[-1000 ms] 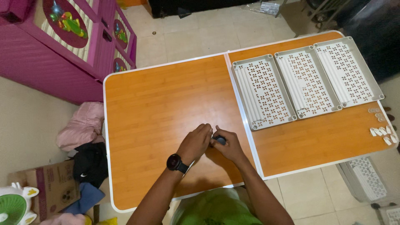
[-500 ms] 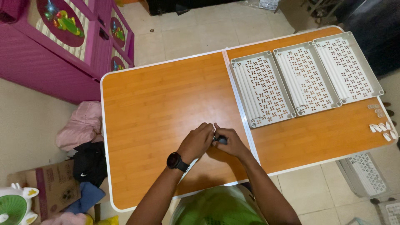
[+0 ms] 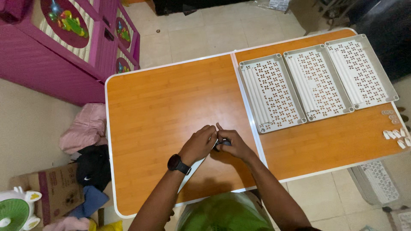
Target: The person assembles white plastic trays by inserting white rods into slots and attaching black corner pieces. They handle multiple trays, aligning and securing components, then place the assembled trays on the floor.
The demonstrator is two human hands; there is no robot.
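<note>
Change: both hands sit a touch higher on the table than half a second before, and the right thumb now points up more clearly; the three trays have hardly shifted.
Left hand [image 3: 199, 144]: curled, knuckles up, fingers closed toward the right hand; a black watch [image 3: 176, 164] sits on its wrist. A flat pale piece [image 3: 191, 170] shows just under that wrist, lying on the table.
Right hand [image 3: 233, 144]: fingers bent and pinching a small dark object [image 3: 223, 143], thumb raised beside it.
Small dark object: held between the two hands, just above the table top, near the left side of the table's middle seam; its shape is too hidden to tell.
Table [image 3: 162, 107]: orange wood grain with a white rim, split by a white seam down the middle.
Trays [image 3: 270, 93]: three grey perforated trays side by side on the right half of the table, the nearest one just beside the seam, well apart from the hands.
Small white pieces [image 3: 396, 134]: a loose cluster at the far right edge of the table, below the trays.
Cabinet [image 3: 64, 47]: pink, standing on the floor beyond the table's left corner.
Clothes [image 3: 87, 145]: pink and black heap on the floor just left of the table.
</note>
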